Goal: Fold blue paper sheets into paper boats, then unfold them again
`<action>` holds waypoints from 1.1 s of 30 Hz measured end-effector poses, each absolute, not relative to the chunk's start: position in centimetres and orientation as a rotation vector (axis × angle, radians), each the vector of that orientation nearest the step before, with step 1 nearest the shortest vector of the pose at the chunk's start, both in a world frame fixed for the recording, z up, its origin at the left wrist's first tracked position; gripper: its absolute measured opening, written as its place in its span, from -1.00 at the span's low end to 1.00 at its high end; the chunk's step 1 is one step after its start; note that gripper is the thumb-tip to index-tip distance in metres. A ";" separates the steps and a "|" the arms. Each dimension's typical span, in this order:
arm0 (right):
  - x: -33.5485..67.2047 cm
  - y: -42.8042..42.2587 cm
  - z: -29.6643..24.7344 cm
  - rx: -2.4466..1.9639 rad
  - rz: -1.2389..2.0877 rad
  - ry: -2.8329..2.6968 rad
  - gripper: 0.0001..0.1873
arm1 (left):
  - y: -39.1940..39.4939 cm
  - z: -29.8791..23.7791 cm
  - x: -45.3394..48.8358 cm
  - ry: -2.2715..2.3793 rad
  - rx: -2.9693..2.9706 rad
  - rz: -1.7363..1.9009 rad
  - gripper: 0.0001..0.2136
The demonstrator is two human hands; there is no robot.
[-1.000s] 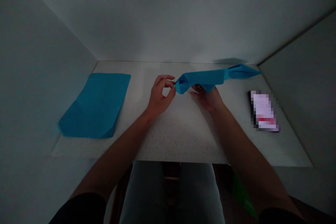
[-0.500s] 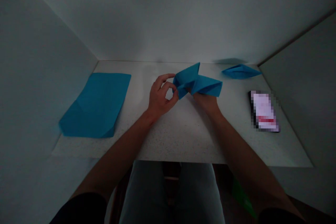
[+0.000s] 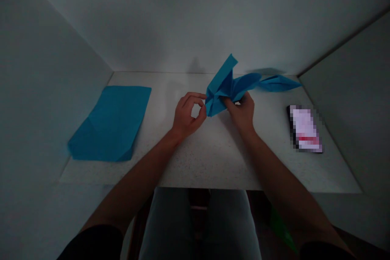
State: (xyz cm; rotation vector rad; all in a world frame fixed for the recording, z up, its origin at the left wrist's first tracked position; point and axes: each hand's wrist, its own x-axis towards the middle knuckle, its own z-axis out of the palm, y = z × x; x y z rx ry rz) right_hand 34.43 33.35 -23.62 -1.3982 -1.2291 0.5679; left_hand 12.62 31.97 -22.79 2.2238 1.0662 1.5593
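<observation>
A partly folded piece of blue paper (image 3: 227, 83) is held up above the table between my two hands. Its flaps stand apart, one pointing up and one reaching to the right. My left hand (image 3: 189, 111) pinches its left end between thumb and fingers, leaving a round gap inside the grip. My right hand (image 3: 242, 111) holds it from the lower right, with a finger or thumb pressed into the folds. The paper hides some of the right fingertips.
A blue paper sheet (image 3: 114, 124) with creases and folded lower corners lies on the left of the white table (image 3: 201, 162). At the back right rests a pointed folded blue paper (image 3: 279, 83). A phone (image 3: 305, 128) with a blurred screen lies at right. Walls enclose the table.
The folded paper has opened out. One flap has risen higher and the right one has swung up and back. My right hand has turned, showing more fingers; my left keeps its pinch.
</observation>
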 end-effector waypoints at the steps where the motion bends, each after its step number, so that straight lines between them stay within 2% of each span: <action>1: 34.5 33.4 -23.8 -1.399 0.608 -1.183 -0.61 | 32.0 -22.8 12.6 1.068 2.219 1.584 -0.93; 7: 35.1 34.4 -24.9 -1.331 0.835 -0.987 -0.51 | 32.2 -23.3 12.9 1.086 2.100 1.734 -0.74; 14: 35.2 35.0 -24.3 -1.225 1.145 -0.699 -0.45 | 33.5 -24.8 12.8 1.133 1.679 1.780 -0.72; 19: 35.0 34.4 -22.7 -1.109 1.393 -0.741 -0.45 | 34.4 -25.6 12.5 1.179 1.432 1.761 -0.65; 25: 33.9 33.7 -23.5 -1.141 1.343 -0.897 -0.48 | 33.9 -24.9 12.9 1.096 1.354 1.783 -0.60; 30: 34.7 34.3 -25.3 -1.184 1.231 -1.079 -0.64 | 34.5 -24.9 12.4 1.186 1.168 1.818 -0.65; 33: 35.3 34.8 -25.6 -1.108 1.223 -1.082 -0.61 | 35.3 -25.0 11.7 1.204 0.977 1.841 -0.65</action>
